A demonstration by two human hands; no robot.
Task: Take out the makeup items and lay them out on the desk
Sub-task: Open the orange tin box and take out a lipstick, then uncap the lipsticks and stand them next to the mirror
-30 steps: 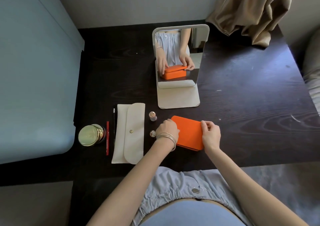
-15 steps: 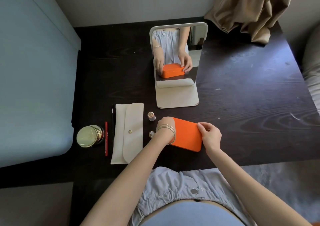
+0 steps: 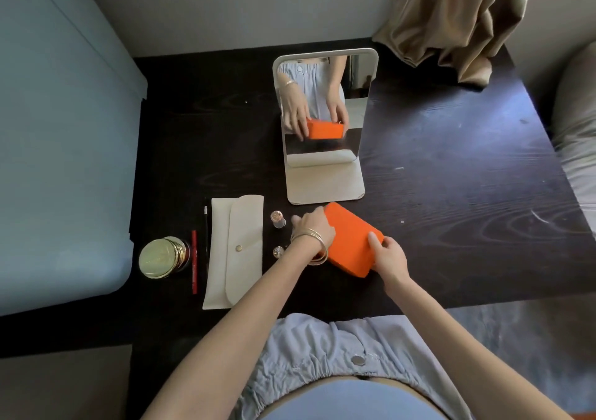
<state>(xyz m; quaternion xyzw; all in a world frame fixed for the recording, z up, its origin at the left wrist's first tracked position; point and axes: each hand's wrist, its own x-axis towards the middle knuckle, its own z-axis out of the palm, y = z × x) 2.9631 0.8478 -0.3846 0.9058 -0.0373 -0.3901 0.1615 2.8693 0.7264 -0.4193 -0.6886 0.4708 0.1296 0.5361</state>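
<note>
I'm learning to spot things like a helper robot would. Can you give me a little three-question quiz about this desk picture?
1. True or false: both hands are on the flat orange fabric case.
2. Which thing lies right beside the thin red pencil? A) round gold-lidded jar B) standing white-framed mirror C) beige curtain
3. Fill in: the cream flap pouch with a gold snap lies to the ___ of the orange case, as the person sees it.

Key
1. True: the left hand and the right hand hold its two ends.
2. A
3. left
</note>
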